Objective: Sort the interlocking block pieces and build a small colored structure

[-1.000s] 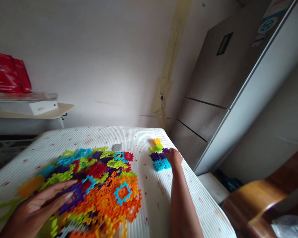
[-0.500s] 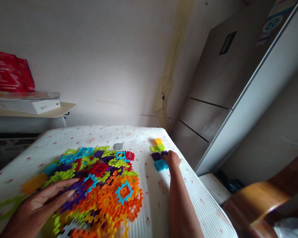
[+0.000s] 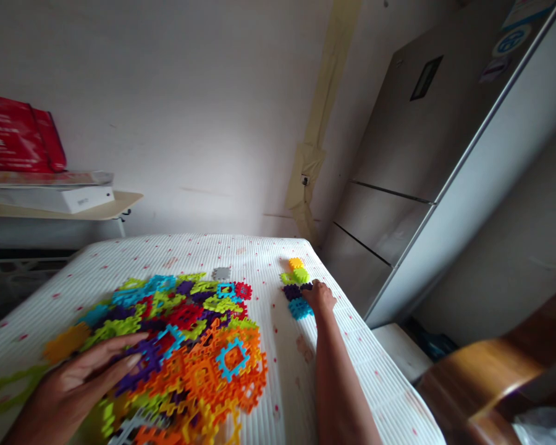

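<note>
My right hand [image 3: 321, 296] reaches to the small group at the right, its fingers curled onto a dark purple notched tile [image 3: 306, 286]. Touching or close by are another dark purple tile [image 3: 291, 292], blue notched tiles [image 3: 301, 308], green tiles [image 3: 300, 275] and a yellow tile [image 3: 296, 263]. My left hand [image 3: 81, 377] rests at the left side of a heap of colourful interlocking plastic pieces [image 3: 199, 374]. Its thumb and index finger are apart, beside a purple piece [image 3: 144, 366] in the heap; its other fingers are mostly hidden.
A grey tile [image 3: 221, 272] lies behind the heap on the white dotted tablecloth [image 3: 204, 247]. A refrigerator [image 3: 375, 185] stands to the right, with a wooden chair [image 3: 486, 371] nearer. On the left, a side table [image 3: 127, 201] carries a white box [image 3: 74, 196] and red bag [image 3: 23, 136].
Both hands stay nearly in place. The right hand's fingers shift slightly over the dark purple tile; the view moves a little.
</note>
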Motion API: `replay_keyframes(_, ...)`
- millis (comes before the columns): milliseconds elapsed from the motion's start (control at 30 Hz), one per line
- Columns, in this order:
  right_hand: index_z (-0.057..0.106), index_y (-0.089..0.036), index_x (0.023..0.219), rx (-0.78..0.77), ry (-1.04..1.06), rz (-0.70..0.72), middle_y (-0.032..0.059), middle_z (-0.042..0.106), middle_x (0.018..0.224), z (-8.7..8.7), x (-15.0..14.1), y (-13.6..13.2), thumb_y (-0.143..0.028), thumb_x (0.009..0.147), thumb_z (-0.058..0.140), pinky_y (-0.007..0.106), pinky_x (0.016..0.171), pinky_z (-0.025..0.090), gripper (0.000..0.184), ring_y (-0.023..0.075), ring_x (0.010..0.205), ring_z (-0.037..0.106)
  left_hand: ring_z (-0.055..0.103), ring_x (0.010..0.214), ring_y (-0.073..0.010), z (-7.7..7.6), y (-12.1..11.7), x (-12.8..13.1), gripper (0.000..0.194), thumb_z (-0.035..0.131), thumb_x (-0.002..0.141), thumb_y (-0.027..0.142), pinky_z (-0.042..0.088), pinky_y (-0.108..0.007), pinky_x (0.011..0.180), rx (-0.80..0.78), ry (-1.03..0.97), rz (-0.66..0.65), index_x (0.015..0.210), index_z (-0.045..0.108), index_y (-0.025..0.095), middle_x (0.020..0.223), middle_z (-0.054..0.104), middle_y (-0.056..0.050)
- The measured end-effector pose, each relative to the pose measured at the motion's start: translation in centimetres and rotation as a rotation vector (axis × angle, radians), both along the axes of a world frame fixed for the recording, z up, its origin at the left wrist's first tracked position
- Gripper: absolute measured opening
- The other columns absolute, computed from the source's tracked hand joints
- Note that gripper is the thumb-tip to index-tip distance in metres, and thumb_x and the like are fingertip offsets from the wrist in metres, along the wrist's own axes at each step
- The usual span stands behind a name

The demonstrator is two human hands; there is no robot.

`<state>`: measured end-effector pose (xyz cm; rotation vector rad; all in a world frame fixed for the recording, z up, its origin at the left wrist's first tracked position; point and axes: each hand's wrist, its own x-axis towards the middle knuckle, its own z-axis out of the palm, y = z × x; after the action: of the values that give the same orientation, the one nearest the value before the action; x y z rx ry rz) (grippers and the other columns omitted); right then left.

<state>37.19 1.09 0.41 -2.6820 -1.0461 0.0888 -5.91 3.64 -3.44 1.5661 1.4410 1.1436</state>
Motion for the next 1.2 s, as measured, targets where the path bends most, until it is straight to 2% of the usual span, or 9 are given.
replay_keyframes(133, 0.059, -0.02, 0.112, 0.011, -0.014, -0.004, 0.0126, 0.061, 0.113, 0.2, -0.4, -0.2, -0.034, 0.077, 0.055, 0.045, 0.083, 0.043, 0.038, 0.0292, 0.107, 0.056, 0.067, 0.094, -0.0261, 0.0, 0.1, -0.1, 0.055, 0.075, 0.048, 0.059, 0.056, -0.026, 0.078, -0.165, -0.135, -0.088, 0.093, 0.072, 0.028, 0.094, 0.074, 0.002)
replay_keyframes(233, 0.057, -0.019, 0.117, 0.035, -0.039, 0.005, 0.014, 0.059, 0.117, 1.0, -0.6, -0.3, -0.032, 0.08, 0.053, 0.046, 0.084, 0.043, 0.04, 0.0299, 0.11, 0.054, 0.066, 0.095, -0.0269, 2.1, -0.9, 0.8, 0.055, 0.077, 0.044, 0.058, 0.055, -0.027, 0.078, -0.148, -0.155, -0.067, 0.088, 0.073, 0.024, 0.094, 0.074, -0.001)
replay_keyframes(400, 0.054, -0.019, 0.123, 0.152, -0.076, 0.142, 0.0127, 0.056, 0.124, 3.0, -2.1, 0.5, -0.028, 0.083, 0.05, 0.04, 0.09, 0.042, 0.042, 0.0268, 0.114, 0.052, 0.067, 0.092, -0.0254, 4.6, -2.5, 2.1, 0.052, 0.068, 0.06, 0.057, 0.055, -0.03, 0.079, -0.041, -0.156, -0.108, 0.096, 0.071, 0.02, 0.1, 0.072, -0.007)
replay_keyframes(467, 0.058, -0.018, 0.119, 0.266, -0.042, 0.265, 0.0112, 0.059, 0.121, 3.6, -3.5, 1.0, -0.028, 0.082, 0.052, 0.034, 0.09, 0.043, 0.038, 0.0244, 0.109, 0.056, 0.066, 0.093, -0.0237, 4.3, -2.6, 2.1, 0.049, 0.062, 0.068, 0.055, 0.054, -0.028, 0.077, 0.012, -0.125, -0.106, 0.101, 0.069, 0.018, 0.1, 0.071, -0.008)
replay_keyframes(633, 0.064, -0.015, 0.108, 0.533, 0.267, 0.679, 0.0098, 0.069, 0.098, 4.9, -9.2, 0.8, -0.032, 0.081, 0.054, 0.03, 0.078, 0.049, 0.033, 0.0195, 0.084, 0.065, 0.057, 0.052, -0.0144, 3.4, -2.5, 1.5, 0.048, 0.056, 0.074, 0.054, 0.042, -0.022, 0.043, -0.036, -0.123, -0.063, 0.103, 0.062, 0.017, 0.066, 0.062, 0.0)
replay_keyframes(800, 0.067, -0.017, 0.097, 0.566, 0.541, 1.032, 0.0045, 0.069, 0.083, 4.5, -15.4, -0.5, -0.033, 0.08, 0.057, 0.026, 0.066, 0.05, 0.026, 0.0155, 0.072, 0.063, 0.056, 0.049, -0.0147, 4.0, -2.9, 1.5, 0.04, 0.061, 0.072, 0.049, 0.046, -0.024, 0.05, 0.006, -0.146, -0.09, 0.095, 0.063, 0.017, 0.053, 0.058, 0.003)
replay_keyframes(900, 0.067, -0.018, 0.093, 0.562, 0.762, 1.145, 0.0003, 0.067, 0.076, 3.5, -18.0, -1.0, -0.036, 0.08, 0.058, 0.023, 0.061, 0.048, 0.024, 0.0129, 0.067, 0.061, 0.065, 0.063, -0.0192, 4.7, -3.1, 1.5, 0.035, 0.062, 0.07, 0.046, 0.052, -0.027, 0.059, 0.02, -0.194, -0.138, 0.092, 0.066, 0.018, 0.07, 0.068, -0.004)
replay_keyframes(1033, 0.066, -0.019, 0.097, 0.508, 1.078, 1.173, -0.0021, 0.065, 0.076, 2.5, -20.2, -1.4, -0.042, 0.075, 0.065, 0.023, 0.063, 0.049, 0.032, 0.0106, 0.065, 0.06, 0.066, 0.093, -0.0233, 4.4, -2.7, 1.0, 0.019, 0.065, 0.067, 0.038, 0.053, -0.029, 0.082, 0.19, -0.158, -0.185, 0.078, 0.072, 0.024, 0.098, 0.071, -0.006)
replay_keyframes(1200, 0.066, -0.019, 0.1, 0.482, 1.053, 1.239, -0.0013, 0.066, 0.082, 2.4, -21.2, -1.9, -0.04, 0.062, 0.077, 0.024, 0.067, 0.051, 0.045, 0.0118, 0.069, 0.061, 0.066, 0.094, -0.0206, 3.2, -2.0, 0.5, 0.02, 0.062, 0.069, 0.032, 0.052, -0.025, 0.085, 0.286, -0.018, -0.218, 0.084, 0.075, 0.027, 0.098, 0.072, -0.004)
